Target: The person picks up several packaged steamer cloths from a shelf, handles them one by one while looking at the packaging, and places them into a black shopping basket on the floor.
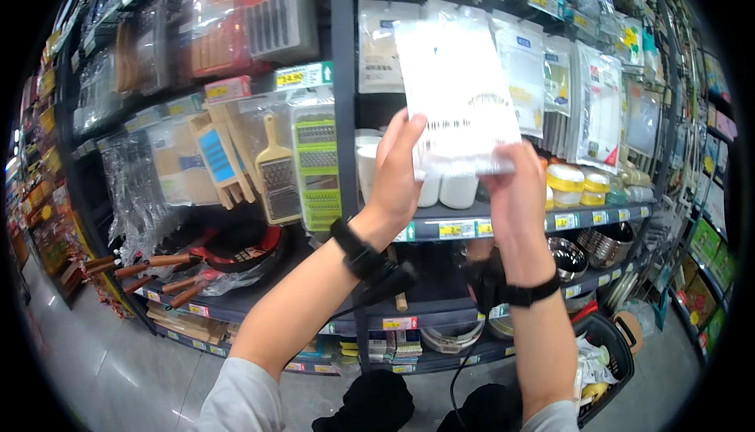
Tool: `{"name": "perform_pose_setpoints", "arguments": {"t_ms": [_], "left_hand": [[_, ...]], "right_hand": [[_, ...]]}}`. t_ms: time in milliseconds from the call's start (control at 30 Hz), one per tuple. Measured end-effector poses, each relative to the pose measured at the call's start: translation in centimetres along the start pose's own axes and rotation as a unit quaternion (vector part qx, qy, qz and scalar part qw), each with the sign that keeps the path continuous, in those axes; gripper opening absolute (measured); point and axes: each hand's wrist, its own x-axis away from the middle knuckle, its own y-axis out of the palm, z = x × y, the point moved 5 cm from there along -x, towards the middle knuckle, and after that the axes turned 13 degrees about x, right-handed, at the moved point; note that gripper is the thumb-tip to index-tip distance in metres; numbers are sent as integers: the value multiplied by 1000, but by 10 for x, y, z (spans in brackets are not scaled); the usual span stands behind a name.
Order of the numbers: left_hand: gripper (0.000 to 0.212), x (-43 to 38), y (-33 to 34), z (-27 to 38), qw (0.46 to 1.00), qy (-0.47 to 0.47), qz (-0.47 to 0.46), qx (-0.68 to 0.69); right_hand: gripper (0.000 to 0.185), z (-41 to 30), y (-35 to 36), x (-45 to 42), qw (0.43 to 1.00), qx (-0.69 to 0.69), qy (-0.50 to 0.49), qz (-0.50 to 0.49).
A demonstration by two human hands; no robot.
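Note:
A white flat plastic packet (457,90) bearing printed writing is held up before the shelves, its upper part washed out by glare. My left hand (396,164) grips its lower left edge, the thumb lying on the front. At the lower right corner my right hand (519,187) pinches it, thumb in front and fingers behind. Similar white packets hang behind it, among them one on the right (522,75) and one on the left (380,46). White cylindrical containers (459,191) stand on the shelf below, partly hidden by the packet and my hands.
Left of the post (345,108) hang a grater with a handle (277,178) and a green-framed grater (318,166). Pans with wooden handles (171,259) jut out at lower left. Yellow-lidded jars (566,181) and metal bowls (607,246) sit right. A black shopping basket (622,367) stands on the floor.

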Motion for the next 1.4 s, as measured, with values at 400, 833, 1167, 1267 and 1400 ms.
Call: {"name": "perform_pose_setpoints", "arguments": {"t_ms": [400, 833, 1167, 1267, 1400], "left_hand": [[37, 189, -132, -171, 936, -289, 140, -146], [24, 247, -191, -280, 910, -357, 185, -99], [13, 237, -211, -310, 903, -333, 270, 40], [12, 236, -212, -312, 900, -343, 259, 74], [13, 235, -206, -315, 895, -358, 253, 80]], "right_hand": [[33, 152, -184, 149, 960, 118, 251, -46], [40, 245, -270, 204, 917, 153, 364, 48], [45, 271, -287, 180, 924, 103, 355, 97], [45, 266, -289, 178, 921, 109, 360, 99], [46, 265, -298, 181, 922, 107, 359, 99]]}}
